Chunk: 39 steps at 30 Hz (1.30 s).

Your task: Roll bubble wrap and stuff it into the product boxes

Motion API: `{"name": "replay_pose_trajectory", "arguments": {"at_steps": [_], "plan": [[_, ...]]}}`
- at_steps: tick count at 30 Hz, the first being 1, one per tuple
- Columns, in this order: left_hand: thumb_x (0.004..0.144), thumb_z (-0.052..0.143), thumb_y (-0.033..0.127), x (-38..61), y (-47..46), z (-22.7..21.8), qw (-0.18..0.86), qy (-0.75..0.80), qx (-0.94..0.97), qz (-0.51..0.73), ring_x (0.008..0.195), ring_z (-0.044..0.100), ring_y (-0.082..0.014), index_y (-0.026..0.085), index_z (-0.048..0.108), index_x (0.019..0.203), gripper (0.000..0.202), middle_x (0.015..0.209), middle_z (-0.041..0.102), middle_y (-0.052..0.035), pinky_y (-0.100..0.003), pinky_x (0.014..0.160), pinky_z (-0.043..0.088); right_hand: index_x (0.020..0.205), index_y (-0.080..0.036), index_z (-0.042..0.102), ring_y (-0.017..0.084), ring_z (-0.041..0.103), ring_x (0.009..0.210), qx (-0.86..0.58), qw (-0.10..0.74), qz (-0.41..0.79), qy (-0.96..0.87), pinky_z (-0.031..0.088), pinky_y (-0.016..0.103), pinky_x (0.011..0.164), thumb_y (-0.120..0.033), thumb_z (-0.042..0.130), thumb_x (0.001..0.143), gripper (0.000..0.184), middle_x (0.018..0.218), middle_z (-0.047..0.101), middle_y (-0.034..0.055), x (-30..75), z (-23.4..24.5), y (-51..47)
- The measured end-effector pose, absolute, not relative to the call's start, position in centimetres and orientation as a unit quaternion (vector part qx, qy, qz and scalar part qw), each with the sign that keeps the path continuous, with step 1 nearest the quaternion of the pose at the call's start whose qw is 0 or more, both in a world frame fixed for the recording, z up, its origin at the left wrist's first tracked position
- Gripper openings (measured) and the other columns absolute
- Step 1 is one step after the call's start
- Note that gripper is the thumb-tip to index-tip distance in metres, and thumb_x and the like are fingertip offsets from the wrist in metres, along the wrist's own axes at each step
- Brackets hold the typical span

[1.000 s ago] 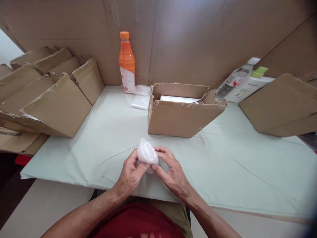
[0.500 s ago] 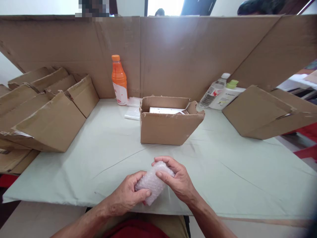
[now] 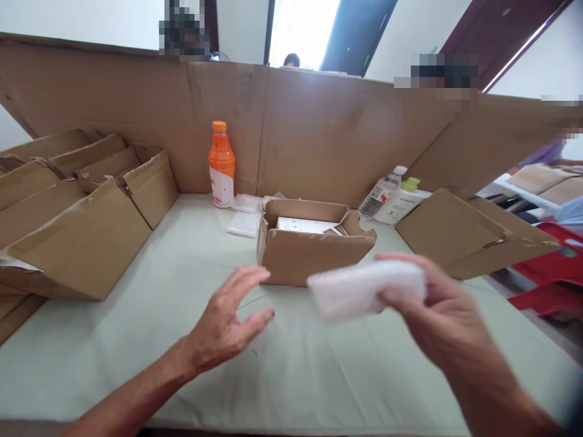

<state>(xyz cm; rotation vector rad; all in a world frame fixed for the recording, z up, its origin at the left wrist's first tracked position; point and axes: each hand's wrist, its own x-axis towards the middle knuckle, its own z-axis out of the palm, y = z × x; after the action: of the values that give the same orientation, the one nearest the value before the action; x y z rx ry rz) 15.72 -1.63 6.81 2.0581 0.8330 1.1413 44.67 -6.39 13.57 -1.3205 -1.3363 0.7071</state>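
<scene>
My right hand (image 3: 444,315) grips a small bundle wrapped in white bubble wrap (image 3: 359,290), raised above the table to the right of centre and blurred by motion. My left hand (image 3: 228,325) hovers open over the pale green table cover (image 3: 191,267), fingers spread, holding nothing. Just behind both hands stands a small open cardboard box (image 3: 310,255) with a white item inside.
Several open cardboard boxes (image 3: 77,206) lie stacked at the left. A flattened box (image 3: 469,233) lies at the right. An orange bottle (image 3: 221,164), clear plastic bags (image 3: 246,215), a water bottle (image 3: 381,191) and a white lotion bottle (image 3: 403,203) stand against the tall cardboard wall (image 3: 319,133).
My left hand has let go of the bubble-wrapped bundle and opened. My right hand has carried the bundle up and to the right. The view has tilted upward.
</scene>
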Motion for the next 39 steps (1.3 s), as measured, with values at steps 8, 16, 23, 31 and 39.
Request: {"name": "replay_pose_trajectory", "arguments": {"at_steps": [8,16,23,31,39], "plan": [[0.088,0.060,0.014,20.4,6.8,8.4,0.065,0.321,0.775,0.540,0.130,0.052,-0.0305,0.019,0.062,0.110,0.023,0.143,0.050,-0.0157,-0.050,0.104,0.049,0.101,-0.021,0.070,0.015,0.061,0.071,-0.532,0.556,0.185,-0.611,0.051,0.027,0.057,-0.033,0.082,0.072,0.034,0.089,0.068,0.0023,43.3,20.1,3.2],[0.086,0.058,0.005,21.1,5.5,6.5,0.057,0.299,0.743,0.596,0.121,0.055,-0.0245,0.021,0.062,0.098,0.020,0.121,0.055,-0.0101,-0.045,0.103,0.050,0.098,-0.014,0.069,0.011,0.056,0.065,-0.628,0.305,0.218,-0.682,0.044,0.023,0.058,-0.023,0.070,0.074,0.026,0.078,0.067,-0.0004,38.4,18.5,10.3],[0.086,0.059,0.008,21.4,5.8,5.8,0.072,0.298,0.732,0.609,0.120,0.055,-0.0252,0.022,0.063,0.101,0.021,0.126,0.053,-0.0109,-0.045,0.100,0.051,0.110,-0.020,0.069,0.020,0.064,0.086,-0.645,0.140,0.018,-0.751,0.041,0.026,0.072,-0.024,0.065,0.079,0.032,0.098,0.075,0.0052,35.0,17.5,11.3],[0.087,0.059,0.007,21.4,5.9,5.5,0.076,0.285,0.727,0.621,0.123,0.054,-0.0263,0.021,0.063,0.104,0.022,0.129,0.053,-0.0120,-0.045,0.100,0.051,0.094,-0.017,0.070,0.012,0.052,0.066,-0.608,0.073,0.180,-0.770,0.032,0.024,0.058,-0.040,0.061,0.086,0.025,0.079,0.066,-0.0003,35.4,18.6,10.0],[0.086,0.060,0.003,21.8,6.1,5.1,0.072,0.283,0.716,0.633,0.124,0.054,-0.0254,0.021,0.063,0.106,0.027,0.130,0.052,-0.0120,-0.044,0.101,0.050,0.099,-0.020,0.077,0.024,0.066,0.097,-0.578,-0.084,-0.008,-0.812,0.038,0.029,0.074,-0.035,0.060,0.090,0.024,0.102,0.075,0.0093,34.0,17.5,10.4]]}}
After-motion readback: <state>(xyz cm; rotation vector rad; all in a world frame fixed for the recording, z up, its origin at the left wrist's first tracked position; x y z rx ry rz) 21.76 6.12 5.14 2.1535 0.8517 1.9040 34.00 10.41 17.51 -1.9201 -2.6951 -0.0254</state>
